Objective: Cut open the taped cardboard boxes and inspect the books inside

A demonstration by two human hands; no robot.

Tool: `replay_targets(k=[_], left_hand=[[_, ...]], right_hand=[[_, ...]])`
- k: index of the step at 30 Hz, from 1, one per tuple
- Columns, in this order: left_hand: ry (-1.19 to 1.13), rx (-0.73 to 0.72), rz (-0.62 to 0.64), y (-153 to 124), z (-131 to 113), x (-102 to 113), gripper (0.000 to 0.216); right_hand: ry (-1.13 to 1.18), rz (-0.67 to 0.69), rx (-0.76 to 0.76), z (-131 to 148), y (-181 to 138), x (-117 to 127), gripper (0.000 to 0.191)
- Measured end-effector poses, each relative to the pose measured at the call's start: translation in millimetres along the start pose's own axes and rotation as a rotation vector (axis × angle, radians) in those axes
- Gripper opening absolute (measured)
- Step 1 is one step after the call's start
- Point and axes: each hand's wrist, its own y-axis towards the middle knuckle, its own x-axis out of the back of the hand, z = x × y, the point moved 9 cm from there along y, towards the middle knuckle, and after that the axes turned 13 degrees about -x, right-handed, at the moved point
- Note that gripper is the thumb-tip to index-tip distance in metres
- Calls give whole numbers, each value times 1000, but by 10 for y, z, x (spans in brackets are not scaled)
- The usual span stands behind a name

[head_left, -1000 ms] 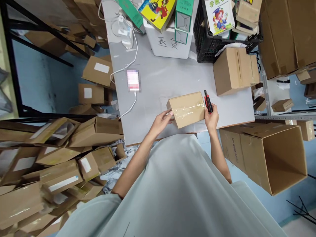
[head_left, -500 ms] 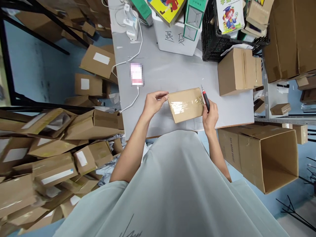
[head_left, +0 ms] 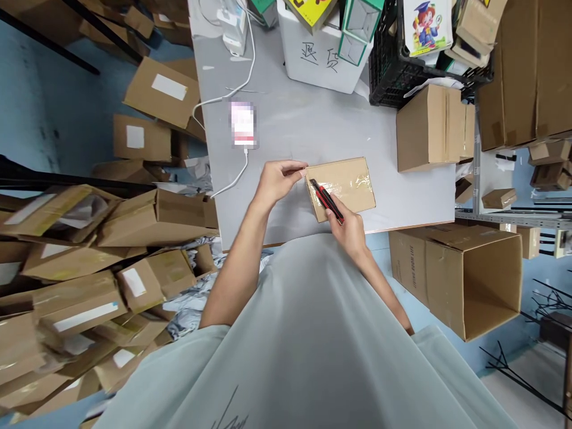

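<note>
A small taped cardboard box (head_left: 353,187) lies slightly tilted on the grey table (head_left: 308,125) in front of me. My left hand (head_left: 280,182) pinches the box at its upper left corner, thumb and fingers together. In my right hand (head_left: 349,229) is a black and red utility knife (head_left: 328,202), its front end over the left part of the box, by the shiny tape. I cannot make out whether the blade touches the tape. A phone (head_left: 242,124) with a blurred screen, plugged into a white cable, lies left of the box.
A white bin (head_left: 317,65) with books and green boxes stands at the back, beside a black crate (head_left: 388,77) of books. A closed carton (head_left: 424,131) sits at the table's right. A large open carton (head_left: 424,274) is below it. Several used boxes (head_left: 165,220) are heaped at left.
My right hand has left the box's right edge and moved left, bringing the utility knife over the box's left part. My left hand stays at the corner. The view has shifted slightly.
</note>
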Motion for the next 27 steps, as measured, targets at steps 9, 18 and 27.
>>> replay_targets(k=[9,18,27], left_hand=[[33,18,-26,-19,12,-3,36],[66,20,-79,-101,-61,-17,25],[42,57,-80,-130,22,14,36]], right_hand=[[-180,40,-55,116,-176,-28,56],[-515,205,-185,354,-298,-189,64],[-744,196,-148,542,-323,-254,77]])
